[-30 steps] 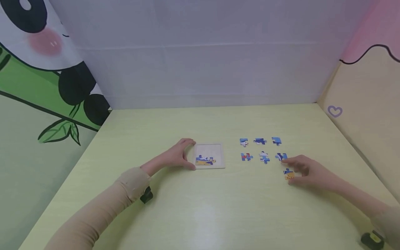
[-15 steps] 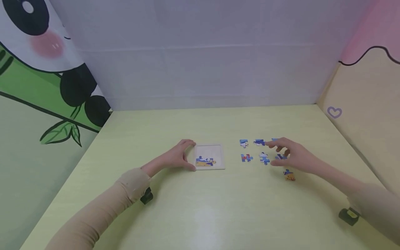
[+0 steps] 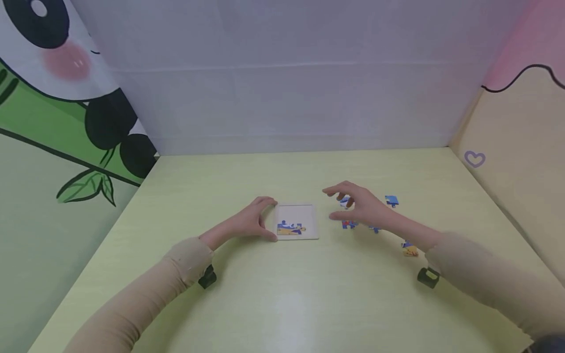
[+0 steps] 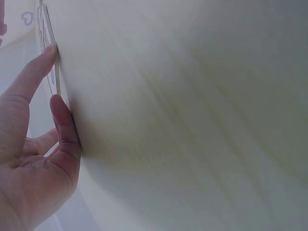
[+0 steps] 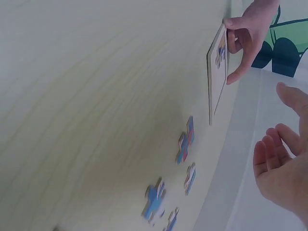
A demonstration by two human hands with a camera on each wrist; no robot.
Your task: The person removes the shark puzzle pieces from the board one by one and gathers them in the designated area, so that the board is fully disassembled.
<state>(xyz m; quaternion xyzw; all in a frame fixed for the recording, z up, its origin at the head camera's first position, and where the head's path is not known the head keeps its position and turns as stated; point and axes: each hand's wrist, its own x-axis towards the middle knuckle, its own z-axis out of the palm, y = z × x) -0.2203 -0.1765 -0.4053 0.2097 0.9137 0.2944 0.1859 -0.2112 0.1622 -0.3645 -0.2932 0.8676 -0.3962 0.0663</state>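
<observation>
A shallow square puzzle tray (image 3: 309,212) lies mid-table, with a few joined blue, white and yellow jigsaw pieces (image 3: 289,228) in its near-left part. My left hand (image 3: 244,220) holds the tray by its left side, thumb at the near corner and a fingertip at the far one. To the right, my right hand (image 3: 365,207) hovers above the loose pieces, fingers spread and nothing between them. Beneath it show parts of a blue-and-white piece (image 3: 344,202) and a red-and-blue piece (image 3: 348,225); other pieces are hidden by the hand.
A blue jigsaw piece (image 3: 391,200) lies beyond the right forearm, and a yellow-and-blue one (image 3: 409,249) beside the wrist. In the right wrist view, several loose pieces (image 5: 154,199) lie flat on the table (image 5: 96,120). A pale cloth wall (image 3: 282,108) rises behind the table.
My right hand has moved left, from the pieces at the right across the rows to a spot near the tray. The left hand and tray have stayed in place.
</observation>
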